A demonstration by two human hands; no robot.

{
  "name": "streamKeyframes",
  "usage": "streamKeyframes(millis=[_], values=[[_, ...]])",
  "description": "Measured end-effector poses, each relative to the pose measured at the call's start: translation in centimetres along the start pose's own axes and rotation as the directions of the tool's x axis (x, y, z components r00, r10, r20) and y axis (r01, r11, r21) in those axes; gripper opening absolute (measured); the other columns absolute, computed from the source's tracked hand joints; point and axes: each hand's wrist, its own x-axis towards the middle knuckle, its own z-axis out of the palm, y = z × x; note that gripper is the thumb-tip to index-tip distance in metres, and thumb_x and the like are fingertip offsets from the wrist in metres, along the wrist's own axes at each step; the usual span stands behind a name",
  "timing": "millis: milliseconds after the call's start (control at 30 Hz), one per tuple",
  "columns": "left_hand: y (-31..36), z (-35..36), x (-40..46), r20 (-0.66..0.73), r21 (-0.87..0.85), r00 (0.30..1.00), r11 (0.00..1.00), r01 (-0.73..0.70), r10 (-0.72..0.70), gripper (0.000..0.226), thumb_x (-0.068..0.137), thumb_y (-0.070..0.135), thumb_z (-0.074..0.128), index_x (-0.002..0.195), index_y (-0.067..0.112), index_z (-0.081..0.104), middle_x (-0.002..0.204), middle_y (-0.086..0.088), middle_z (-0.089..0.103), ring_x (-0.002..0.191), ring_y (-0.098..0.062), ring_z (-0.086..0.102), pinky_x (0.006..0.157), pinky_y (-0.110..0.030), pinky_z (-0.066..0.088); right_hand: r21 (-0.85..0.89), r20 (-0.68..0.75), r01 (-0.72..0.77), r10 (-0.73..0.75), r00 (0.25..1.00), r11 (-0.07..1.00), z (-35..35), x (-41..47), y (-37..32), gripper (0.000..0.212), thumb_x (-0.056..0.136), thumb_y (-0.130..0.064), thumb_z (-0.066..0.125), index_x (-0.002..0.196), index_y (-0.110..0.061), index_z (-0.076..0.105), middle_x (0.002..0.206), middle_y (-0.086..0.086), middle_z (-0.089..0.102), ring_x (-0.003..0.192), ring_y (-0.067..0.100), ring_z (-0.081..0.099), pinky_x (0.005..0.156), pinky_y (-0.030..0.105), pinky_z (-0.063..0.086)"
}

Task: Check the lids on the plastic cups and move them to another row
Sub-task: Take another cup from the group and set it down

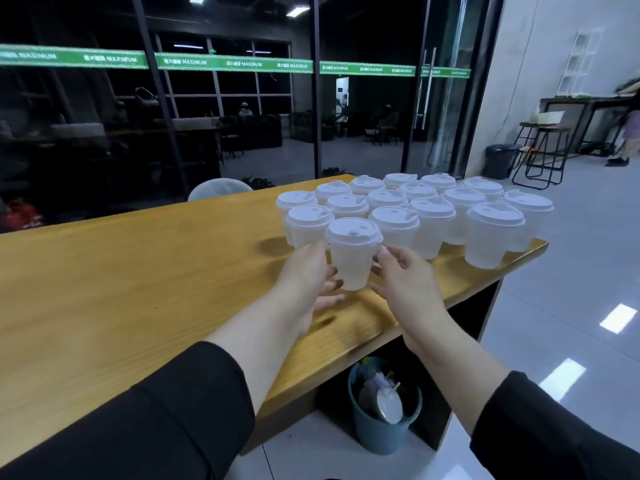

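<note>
A translucent plastic cup (353, 261) with a white domed lid (354, 231) stands at the centre of the view, its tapered wall narrowing toward the base, which rests on the wooden table (138, 278). Both hands flank it. The left hand (308, 282) comes in from 7 o'clock, its fingers loosely curved along the cup's left wall with fingertips against the lower part; it cups the wall rather than clamping it. The right hand (405, 275) comes in from 5 o'clock, thumb tip touching the cup just under the lid's rim and the other fingers bent toward the right wall. Whether either hand bears the cup's weight cannot be told. Both forearms are bare, ending in black sleeves (180, 410).

From 12 to 2 o'clock of this cup, a cluster of matching lidded cups (433, 209) fills the far right corner of the table in slanting rows, packed close, each with the same frosted wall and round, ridged white lid with a small sip tab. The held cup sits nearest the person, just in front of this cluster.

The tabletop is smooth, yellow-toned wood with a visible long grain and a rounded edge. Under it, at 6 o'clock, a round grey-blue bin (381, 410) holds crumpled rubbish on a glossy pale tiled floor.
</note>
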Motion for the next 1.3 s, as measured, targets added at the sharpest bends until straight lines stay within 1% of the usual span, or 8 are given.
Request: streamKeyframes(millis=[167, 433, 600, 733, 900, 1033, 1233, 1300], values=[[0.5, -3.7, -0.1, -0.109, 0.214, 0.988, 0.973, -0.084, 0.109, 0.021, 0.104, 0.031, 0.044, 0.115, 0.025, 0.061, 0.111, -0.003, 0.073, 0.102, -0.021, 0.071, 0.096, -0.047, 0.059, 0.185, 0.023, -0.045, 0.042, 0.999, 0.982, 0.9, -3.0, -1.3, 0.024, 0.106, -0.026, 0.053, 0.102, -0.008, 0.069, 0.087, 0.005, 0.064, 0.082, 0.019, 0.068, 0.081, 0.041, 0.063], [1.7, -20.9, -5.8, -0.422, 0.309, 0.866, 0.941, -0.140, 0.268, 0.020, 0.106, 0.033, 0.048, 0.094, 0.028, 0.064, 0.103, -0.004, 0.074, 0.099, -0.026, 0.072, 0.091, -0.050, 0.060, 0.158, 0.474, -0.114, 0.026, 0.880, 0.981, 16.2, -9.5, -5.9, 0.018, 0.105, -0.022, 0.054, 0.107, -0.017, 0.072, 0.111, 0.003, 0.074, 0.104, 0.019, 0.073, 0.092, 0.044, 0.061], [1.0, -36.4, -11.8, -0.644, 0.396, 0.696, 0.917, -0.051, 0.317, 0.022, 0.105, 0.037, 0.045, 0.090, 0.033, 0.061, 0.100, -0.001, 0.073, 0.093, -0.031, 0.068, 0.081, -0.045, 0.057, 0.158, 0.691, -0.194, 0.032, 0.722, 0.968, 29.8, -16.0, -7.2, 0.018, 0.106, -0.021, 0.054, 0.109, -0.014, 0.070, 0.116, 0.005, 0.072, 0.109, 0.022, 0.071, 0.096, 0.046, 0.059], [-0.6, -46.9, -15.7, -0.807, 0.389, 0.492, 0.921, 0.027, 0.327, 0.026, 0.106, 0.037, 0.045, 0.112, 0.023, 0.066, 0.098, -0.002, 0.072, 0.094, -0.027, 0.068, 0.080, -0.039, 0.057, 0.160, 0.776, -0.205, 0.006, 0.631, 0.966, 40.0, -21.6, -7.2, 0.017, 0.105, -0.025, 0.055, 0.107, -0.018, 0.070, 0.115, 0.002, 0.072, 0.109, 0.019, 0.070, 0.095, 0.045, 0.059], [-3.1, -55.0, -17.9, -0.921, 0.319, 0.242, 0.948, 0.013, 0.307, 0.026, 0.107, 0.029, 0.045, 0.086, 0.027, 0.060, 0.085, 0.001, 0.068, 0.083, -0.025, 0.064, 0.072, -0.036, 0.048, 0.143, 0.842, -0.201, -0.013, 0.539, 0.969, 50.6, -26.8, -5.4, 0.013, 0.104, -0.025, 0.058, 0.101, -0.023, 0.071, 0.111, 0.001, 0.073, 0.108, 0.017, 0.069, 0.096, 0.043, 0.058], [-4.7, -60.1, -17.4, -0.930, 0.292, 0.228, 0.956, -0.014, 0.287, 0.016, 0.106, 0.033, 0.048, 0.102, 0.027, 0.063, 0.095, 0.007, 0.066, 0.094, -0.023, 0.066, 0.088, -0.045, 0.057, 0.154, 0.868, -0.128, -0.072, 0.491, 0.980, 57.2, -29.3, -3.8, 0.011, 0.104, -0.028, 0.056, 0.102, -0.031, 0.067, 0.111, -0.005, 0.071, 0.110, 0.013, 0.067, 0.093, 0.036, 0.057], [-4.0, -63.8, -15.2, -0.911, 0.304, 0.271, 0.950, -0.073, 0.312, 0.050, 0.109, 0.037, 0.045, 0.155, 0.015, 0.041, 0.150, 0.000, 0.053, 0.134, -0.013, 0.050, 0.091, -0.013, 0.028, 0.192, 0.890, -0.073, -0.143, 0.432, 0.979, 65.9, -30.3, -3.0, 0.016, 0.104, -0.041, 0.053, 0.112, -0.035, 0.066, 0.113, -0.020, 0.068, 0.114, 0.007, 0.063, 0.106, 0.042, 0.050], [-3.8, -64.4, -14.3, -0.903, 0.309, 0.291, 0.948, -0.073, 0.317, 0.057, 0.110, 0.040, 0.041, 0.161, 0.017, 0.031, 0.161, 0.001, 0.043, 0.147, -0.014, 0.039, 0.094, -0.009, 0.023, 0.189, 0.901, -0.052, -0.152, 0.406, 0.981, 68.1, -30.5, -2.7, 0.022, 0.105, -0.044, 0.049, 0.095, -0.042, 0.069, 0.099, -0.030, 0.069, 0.109, 0.001, 0.061, 0.110, 0.044, 0.047]])
